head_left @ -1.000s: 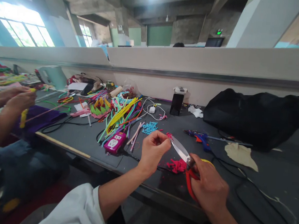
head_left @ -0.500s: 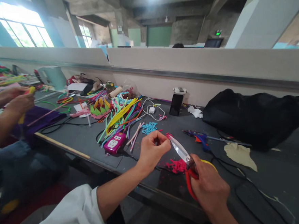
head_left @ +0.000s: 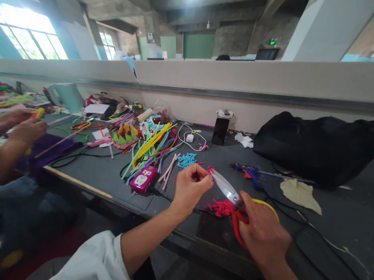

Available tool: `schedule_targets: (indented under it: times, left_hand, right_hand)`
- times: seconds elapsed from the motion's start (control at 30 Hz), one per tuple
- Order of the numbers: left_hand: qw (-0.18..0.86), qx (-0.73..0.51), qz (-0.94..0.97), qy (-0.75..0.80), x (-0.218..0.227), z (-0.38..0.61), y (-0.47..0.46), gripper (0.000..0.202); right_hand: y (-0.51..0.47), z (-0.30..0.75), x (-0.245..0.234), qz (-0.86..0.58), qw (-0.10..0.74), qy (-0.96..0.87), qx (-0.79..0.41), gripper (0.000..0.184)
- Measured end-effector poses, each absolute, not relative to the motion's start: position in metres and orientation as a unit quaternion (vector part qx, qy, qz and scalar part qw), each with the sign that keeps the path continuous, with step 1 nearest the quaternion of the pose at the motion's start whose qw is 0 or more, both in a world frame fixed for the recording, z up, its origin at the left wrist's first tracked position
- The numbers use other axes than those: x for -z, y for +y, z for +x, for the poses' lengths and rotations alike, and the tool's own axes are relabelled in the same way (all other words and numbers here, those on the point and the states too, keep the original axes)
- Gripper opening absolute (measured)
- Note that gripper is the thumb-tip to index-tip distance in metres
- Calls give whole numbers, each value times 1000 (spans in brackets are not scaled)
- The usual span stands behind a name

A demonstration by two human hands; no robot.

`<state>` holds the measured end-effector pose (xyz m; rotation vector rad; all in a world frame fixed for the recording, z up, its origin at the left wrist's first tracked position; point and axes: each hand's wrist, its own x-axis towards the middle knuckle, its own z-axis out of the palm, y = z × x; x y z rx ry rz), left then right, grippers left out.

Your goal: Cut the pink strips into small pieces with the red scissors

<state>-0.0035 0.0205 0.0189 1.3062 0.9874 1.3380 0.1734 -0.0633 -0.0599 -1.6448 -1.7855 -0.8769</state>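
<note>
Left hand [head_left: 192, 187] pinched shut, thumb and forefinger on a short pink strip [head_left: 209, 170], held above the near edge of the bench [head_left: 107, 177]. Right hand [head_left: 262, 235] wrapped around the red handles of the scissors [head_left: 225, 187]; blade tips meet the strip just beside my fingertips. Blades look almost closed, though blur makes that uncertain. Pink cuttings [head_left: 220, 207] lie piled below. Risk: so little strip shows past my pinch that a slanted bite could nick a fingertip, or the offcut could spring off the near edge.
</note>
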Motion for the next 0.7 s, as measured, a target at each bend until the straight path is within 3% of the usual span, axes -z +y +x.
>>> schedule_targets:
  times: [0.33, 0.57, 0.7]
  left_hand:
    - [523, -552, 516, 394, -23, -4, 20, 8]
    - [741, -503, 382, 230, -18, -2, 28, 12]
    - [792, -479, 335, 176, -13, 3, 26, 14]
  right_hand:
    - [-65, 170, 61, -632, 313, -666, 243, 37]
    - [-62, 166, 58, -639, 382, -651, 148, 30]
    - [-63, 159, 61, -643, 408, -642, 83, 31]
